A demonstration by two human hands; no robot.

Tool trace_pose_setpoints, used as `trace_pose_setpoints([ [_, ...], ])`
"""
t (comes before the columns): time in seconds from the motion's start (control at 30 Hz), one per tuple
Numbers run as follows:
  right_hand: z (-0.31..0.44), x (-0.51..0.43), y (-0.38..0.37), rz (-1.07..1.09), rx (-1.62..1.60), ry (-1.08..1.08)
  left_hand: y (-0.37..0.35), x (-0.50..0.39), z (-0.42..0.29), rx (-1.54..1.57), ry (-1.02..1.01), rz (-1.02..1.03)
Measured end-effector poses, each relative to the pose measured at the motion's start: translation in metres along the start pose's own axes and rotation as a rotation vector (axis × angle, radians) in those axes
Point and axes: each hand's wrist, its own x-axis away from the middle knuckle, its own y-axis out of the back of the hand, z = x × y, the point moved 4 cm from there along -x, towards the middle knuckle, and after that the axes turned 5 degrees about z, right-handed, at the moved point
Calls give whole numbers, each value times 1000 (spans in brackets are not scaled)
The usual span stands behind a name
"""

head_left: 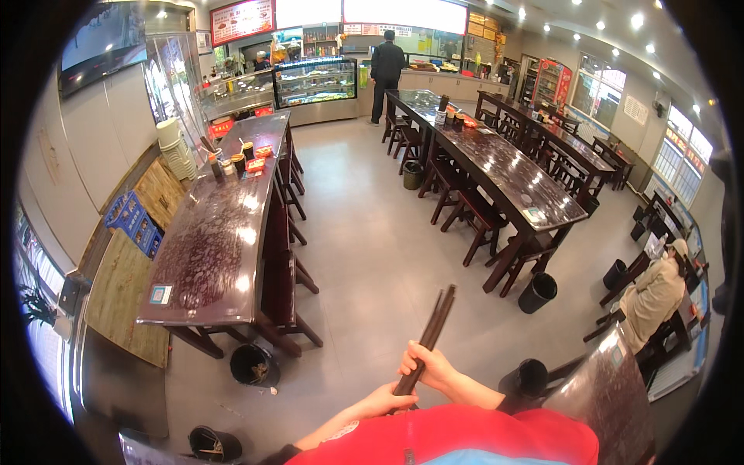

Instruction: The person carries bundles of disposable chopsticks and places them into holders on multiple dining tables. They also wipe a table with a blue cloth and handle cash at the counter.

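Observation:
A bundle of dark chopsticks [437,318] slants up and to the right in front of my red top. My right hand [427,366] is wrapped around its middle. Lower down, my left hand [388,399] grips the bottom end, so the lower tips are hidden. The upper ends fan slightly apart over the grey floor [360,250].
Long dark tables [218,232] [494,154] stand on both sides, with stools [476,215] beside the right one. Black bins [254,365] [537,292] [215,444] sit on the floor. A person [387,75] stands at the counter; a seated person [654,288] is at right.

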Motion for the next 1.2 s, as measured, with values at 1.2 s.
trace_pose_setpoints([
  [1.2, 404, -937, 122, -52, 526, -210, 771, -312, -555, 1013, -393, -68],
])
